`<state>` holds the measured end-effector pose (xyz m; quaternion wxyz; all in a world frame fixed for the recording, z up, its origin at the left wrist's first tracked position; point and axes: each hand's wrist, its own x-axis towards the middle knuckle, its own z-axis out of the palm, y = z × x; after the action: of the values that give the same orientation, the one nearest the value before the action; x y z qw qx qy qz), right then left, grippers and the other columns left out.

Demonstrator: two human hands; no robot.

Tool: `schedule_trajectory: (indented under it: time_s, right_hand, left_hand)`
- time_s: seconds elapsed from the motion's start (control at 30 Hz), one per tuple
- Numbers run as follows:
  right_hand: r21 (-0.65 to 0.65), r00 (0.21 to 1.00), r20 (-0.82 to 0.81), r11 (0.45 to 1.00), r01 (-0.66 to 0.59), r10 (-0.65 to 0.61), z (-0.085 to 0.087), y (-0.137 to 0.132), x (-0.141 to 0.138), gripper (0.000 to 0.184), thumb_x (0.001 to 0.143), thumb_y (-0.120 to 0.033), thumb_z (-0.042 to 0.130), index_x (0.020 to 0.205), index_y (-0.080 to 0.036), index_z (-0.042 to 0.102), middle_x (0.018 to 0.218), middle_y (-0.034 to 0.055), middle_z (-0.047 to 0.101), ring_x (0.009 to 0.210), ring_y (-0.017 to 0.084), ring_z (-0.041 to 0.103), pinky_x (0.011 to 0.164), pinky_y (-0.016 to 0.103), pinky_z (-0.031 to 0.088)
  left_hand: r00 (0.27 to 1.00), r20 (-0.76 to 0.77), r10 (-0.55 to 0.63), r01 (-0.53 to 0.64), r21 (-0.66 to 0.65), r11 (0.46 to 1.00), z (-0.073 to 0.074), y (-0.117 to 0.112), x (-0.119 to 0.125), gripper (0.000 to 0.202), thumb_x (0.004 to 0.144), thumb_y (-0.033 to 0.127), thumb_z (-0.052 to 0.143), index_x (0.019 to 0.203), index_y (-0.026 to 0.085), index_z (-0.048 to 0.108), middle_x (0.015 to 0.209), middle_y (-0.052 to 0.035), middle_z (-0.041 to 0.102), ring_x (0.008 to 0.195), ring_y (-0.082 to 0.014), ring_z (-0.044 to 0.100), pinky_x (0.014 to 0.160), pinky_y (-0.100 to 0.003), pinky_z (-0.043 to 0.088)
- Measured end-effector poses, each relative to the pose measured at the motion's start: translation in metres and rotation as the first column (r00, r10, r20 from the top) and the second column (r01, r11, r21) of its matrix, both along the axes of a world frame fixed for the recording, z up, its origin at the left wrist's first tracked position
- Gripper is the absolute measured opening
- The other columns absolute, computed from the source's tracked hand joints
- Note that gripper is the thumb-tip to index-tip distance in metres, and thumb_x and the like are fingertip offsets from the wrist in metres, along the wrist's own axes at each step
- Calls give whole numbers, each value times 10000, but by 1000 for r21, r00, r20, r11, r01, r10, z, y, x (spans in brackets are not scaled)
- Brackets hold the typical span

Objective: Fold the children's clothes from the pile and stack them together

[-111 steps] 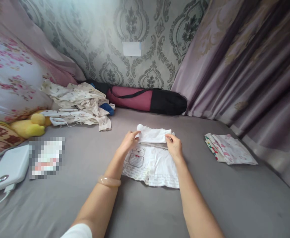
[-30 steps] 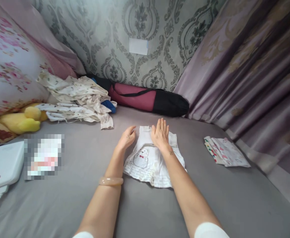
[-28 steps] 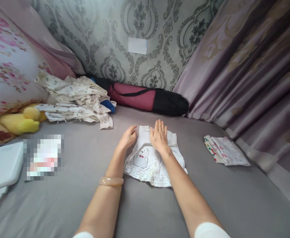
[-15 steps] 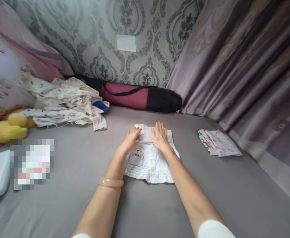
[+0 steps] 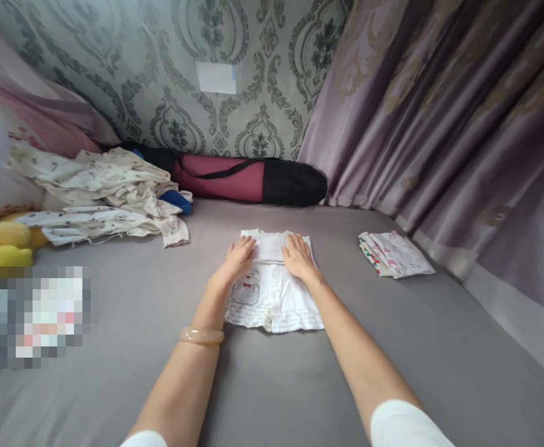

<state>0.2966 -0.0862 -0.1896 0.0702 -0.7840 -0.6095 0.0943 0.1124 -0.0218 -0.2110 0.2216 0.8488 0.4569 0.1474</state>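
A small pair of white shorts (image 5: pixel 294 304) with a bear print on one leg lies spread on the grey bedsheet (image 5: pixel 272 391). Across its top edge is a pale folded band of cloth. My left hand (image 5: pixel 240 256) rests open on the upper left side of the cloth, its fingers pointing away from me. On the upper right side lies my right hand (image 5: pixel 300 256), flat with the fingers stretched out. Neither hand grips the cloth. A pale bangle (image 5: pixel 201 336) circles my left forearm.
To the right lies a folded printed cloth (image 5: pixel 399 254). Rumpled patterned clothes (image 5: pixel 113 192) are heaped at the back left, by a yellow plush toy (image 5: pixel 6 248). A maroon and black long bag (image 5: pixel 225 180) runs along the wall. Curtains (image 5: pixel 392 105) hang at the right.
The camera view has shifted slightly to the right. My left hand has slid a little outward on the cloth, and the shorts lie flatter. Both hands remain on them.
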Motion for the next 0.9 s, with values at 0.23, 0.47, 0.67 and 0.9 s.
schedule_trajectory:
  time_s: [0.23, 0.47, 0.67, 0.9]
  right_hand:
    - [54, 976, -18, 975, -216, 217, -4, -12, -27, 580, 995, -357, 193, 1535, -156, 257, 1623, 67, 150, 1493, 219, 91, 1193, 419, 57]
    - [39, 982, -14, 981, -189, 189, -13, -10, -28, 574, 999, -391, 174, 1525, -193, 292, 1612, 66, 202, 1480, 236, 156, 1184, 458, 42]
    - [76, 997, 49, 995, -66, 63, -19, -11, -20, 618, 994, -402, 192, 1515, -83, 285, 1594, 127, 234, 1470, 251, 176, 1175, 482, -16]
    - [105, 996, 81, 994, 25, -33, -19, -19, -1, 615, 979, -350, 243, 1483, -8, 327, 1578, 157, 267, 1466, 258, 181, 1183, 425, 43]
  left_hand:
    - [997, -71, 24, -19, 57, 998, -1, -16, 18, 563, 993, 415, 223, 1472, 160, 371, 1588, -124, 261, 1486, -251, 156, 1192, -489, 113]
    - [978, -158, 136, -127, 67, 990, -4, -19, 21, 589, 979, 429, 215, 1495, 169, 331, 1589, -124, 250, 1481, -260, 181, 1176, -524, 153]
    - [964, -174, 199, -197, 30, 980, -5, -15, 26, 663, 939, 464, 244, 1510, 130, 287, 1604, -143, 188, 1489, -270, 138, 1186, -515, 119]
    - [946, -260, 194, -215, -56, 975, 7, -7, 21, 794, 874, 569, 329, 1513, 103, 263, 1606, -182, 130, 1484, -318, 133, 1175, -498, 157]
